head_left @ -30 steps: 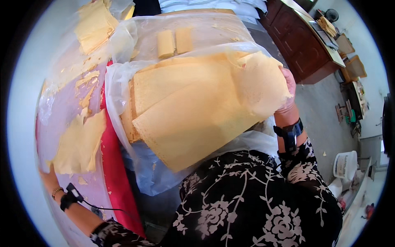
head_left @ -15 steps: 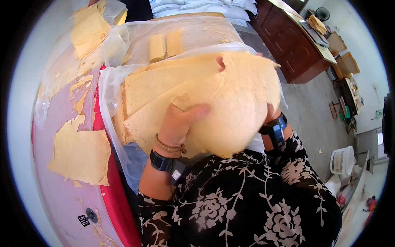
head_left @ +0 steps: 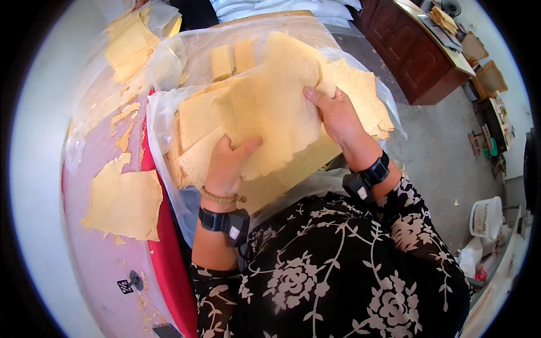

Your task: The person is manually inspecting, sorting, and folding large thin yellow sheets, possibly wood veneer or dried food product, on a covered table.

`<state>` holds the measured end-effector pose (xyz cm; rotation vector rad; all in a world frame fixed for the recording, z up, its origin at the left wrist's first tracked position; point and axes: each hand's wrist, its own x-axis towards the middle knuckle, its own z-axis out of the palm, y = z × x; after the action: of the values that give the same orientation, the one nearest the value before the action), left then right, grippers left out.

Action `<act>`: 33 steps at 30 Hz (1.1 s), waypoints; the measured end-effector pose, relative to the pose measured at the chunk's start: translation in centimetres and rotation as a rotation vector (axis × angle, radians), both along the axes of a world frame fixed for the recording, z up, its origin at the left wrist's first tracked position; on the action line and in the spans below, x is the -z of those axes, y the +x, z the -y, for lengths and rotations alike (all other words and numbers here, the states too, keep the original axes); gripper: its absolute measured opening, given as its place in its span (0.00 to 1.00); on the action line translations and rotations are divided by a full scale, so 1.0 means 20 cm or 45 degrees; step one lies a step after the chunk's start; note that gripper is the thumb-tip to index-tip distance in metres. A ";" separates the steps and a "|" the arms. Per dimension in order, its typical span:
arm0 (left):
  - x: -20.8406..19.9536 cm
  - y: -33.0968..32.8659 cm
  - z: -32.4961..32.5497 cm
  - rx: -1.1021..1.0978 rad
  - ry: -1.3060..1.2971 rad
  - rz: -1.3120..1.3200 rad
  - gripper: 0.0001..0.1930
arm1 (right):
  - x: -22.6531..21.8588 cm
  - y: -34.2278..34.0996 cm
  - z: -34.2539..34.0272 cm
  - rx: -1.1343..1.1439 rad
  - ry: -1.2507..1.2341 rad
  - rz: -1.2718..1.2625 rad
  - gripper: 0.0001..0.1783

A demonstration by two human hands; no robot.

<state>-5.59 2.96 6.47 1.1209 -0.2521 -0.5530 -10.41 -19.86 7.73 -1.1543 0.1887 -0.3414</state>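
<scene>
Between my two hands hangs a thin, translucent pale-yellow sheet that looks like dried tofu skin, its upper part lifted and blurred by motion. My left hand grips its left side, with the thumb on top and the fingers hidden behind. At the right edge my right hand pinches it between thumb and fingers. Beneath lies a stack of similar sheets on clear plastic film. Crumpled sheets stick out beyond my right hand.
Two folded bundles lie farther back. On the left table are a loose torn sheet, flakes and another pile, with someone's hand at its far edge. White sacks stand behind; a brown cabinet and white bucket are right.
My right hand has moved up and left, lifting the sheet's far side, so it no longer spreads rightward over the stack. My left hand has shifted slightly left. The whole view has shifted a little.
</scene>
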 end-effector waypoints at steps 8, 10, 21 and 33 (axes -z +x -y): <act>0.09 -0.08 -0.25 -0.332 0.011 0.109 0.18 | 0.13 0.03 -0.01 -0.295 0.160 -0.185 0.10; 0.11 -0.09 -0.32 -0.446 0.058 0.167 0.17 | 0.11 0.00 -0.05 -0.323 0.075 -0.236 0.11; -0.15 -0.14 -1.55 -1.813 0.415 0.453 0.23 | 0.24 0.01 -0.13 -0.415 -0.321 -0.291 0.13; 0.37 -0.38 -1.65 -0.849 2.479 0.981 0.26 | 0.27 0.11 -0.36 -0.577 -0.540 -0.352 0.13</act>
<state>-13.25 36.04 -0.90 3.1214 0.1282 0.5400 -8.13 -12.62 2.37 -1.6208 0.0912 0.1933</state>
